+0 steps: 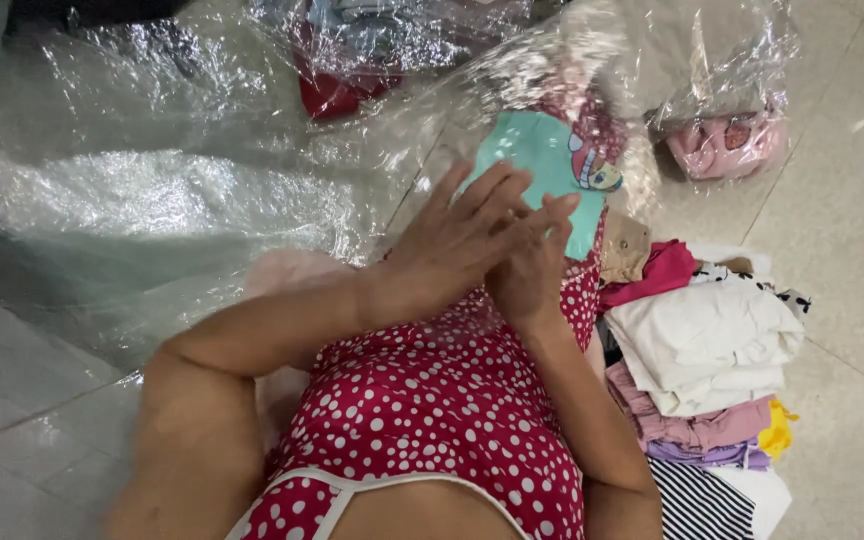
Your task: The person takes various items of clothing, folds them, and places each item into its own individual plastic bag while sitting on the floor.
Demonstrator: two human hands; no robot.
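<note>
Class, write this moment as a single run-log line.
left hand: flat on teal garment | right hand: under the left, on garment | clear plastic bag: ahead | folded clothes pile: right

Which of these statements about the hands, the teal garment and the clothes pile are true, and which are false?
1. Both hands, left hand and right hand, touch the teal garment. True.
2. The teal garment is plain. False: it carries a cartoon print.
3. A stack of folded clothes lies on the person's right side. True.
4. The top item of the stack is black. False: white.
</note>
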